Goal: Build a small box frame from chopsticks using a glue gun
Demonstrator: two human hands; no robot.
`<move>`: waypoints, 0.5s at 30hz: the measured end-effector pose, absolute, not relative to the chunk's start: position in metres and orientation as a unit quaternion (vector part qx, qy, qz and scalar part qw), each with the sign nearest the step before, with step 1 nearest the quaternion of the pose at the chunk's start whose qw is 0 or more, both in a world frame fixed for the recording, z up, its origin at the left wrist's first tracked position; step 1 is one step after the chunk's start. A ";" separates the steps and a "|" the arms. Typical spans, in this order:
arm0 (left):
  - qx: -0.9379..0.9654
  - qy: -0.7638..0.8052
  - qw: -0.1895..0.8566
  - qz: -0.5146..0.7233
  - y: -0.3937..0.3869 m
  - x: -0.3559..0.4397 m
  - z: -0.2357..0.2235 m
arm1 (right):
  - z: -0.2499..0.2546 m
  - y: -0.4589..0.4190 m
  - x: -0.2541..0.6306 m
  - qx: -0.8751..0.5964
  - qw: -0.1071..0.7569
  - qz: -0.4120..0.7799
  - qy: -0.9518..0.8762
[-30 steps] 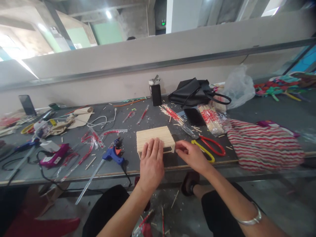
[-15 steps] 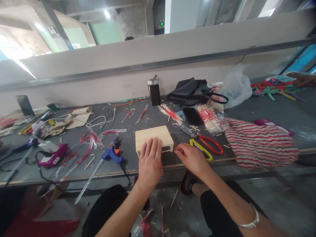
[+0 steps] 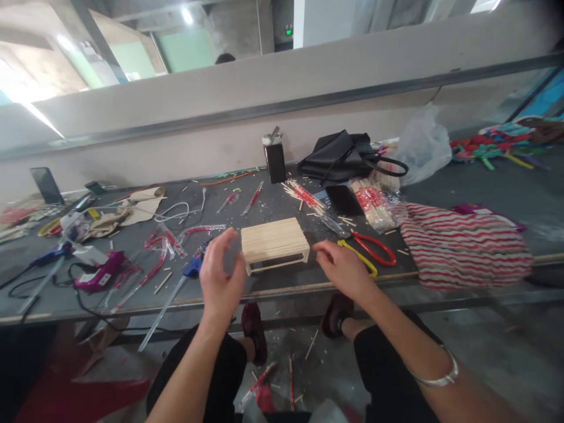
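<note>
A small bench-like model of pale wooden sticks (image 3: 274, 239) stands on the dark worktable, its slatted top facing up and a thin bar between its front legs. My left hand (image 3: 221, 276) is raised just left of the model, fingers curved, thumb apart, and nothing in it. Behind that hand lies a blue glue gun (image 3: 192, 268), partly hidden, with a clear glue stick jutting toward me. To the model's right is my right hand (image 3: 346, 267), its fingers loosely bent and a little apart, seemingly without anything in them. Scissors or pliers with red and yellow handles (image 3: 374, 249) lie beside it.
Bundled sticks (image 3: 372, 202), a black phone (image 3: 343, 200), a black bag (image 3: 337, 155) and a striped cloth (image 3: 467, 247) occupy the right side. Plastic wrappers (image 3: 165, 242), a purple device (image 3: 100, 272) and cables lie left. A dark bottle (image 3: 275, 160) stands behind. Stick scraps litter the table.
My left hand has lifted off the top of the stick model and moved left, uncovering it. My right hand stays beside the model, its fingers slightly looser. The view has shifted slightly.
</note>
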State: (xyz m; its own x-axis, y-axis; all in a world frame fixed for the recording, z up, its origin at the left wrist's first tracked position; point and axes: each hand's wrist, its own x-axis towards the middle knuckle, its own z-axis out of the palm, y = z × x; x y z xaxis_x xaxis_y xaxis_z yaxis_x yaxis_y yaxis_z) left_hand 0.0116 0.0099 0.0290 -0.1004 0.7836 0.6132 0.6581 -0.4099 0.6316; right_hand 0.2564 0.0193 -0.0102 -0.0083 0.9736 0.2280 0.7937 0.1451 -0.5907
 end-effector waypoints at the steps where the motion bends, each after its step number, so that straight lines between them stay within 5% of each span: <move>1: 0.633 0.566 0.091 0.520 0.013 0.003 0.030 | -0.011 0.019 0.256 -0.637 0.298 0.155 -0.694; 6: 0.606 0.606 0.314 0.410 0.023 -0.024 0.014 | -0.012 0.019 0.253 -0.621 0.293 0.169 -0.708; 15: 0.631 0.612 0.322 0.352 0.022 -0.012 0.004 | -0.014 0.021 0.246 -0.598 0.291 0.160 -0.730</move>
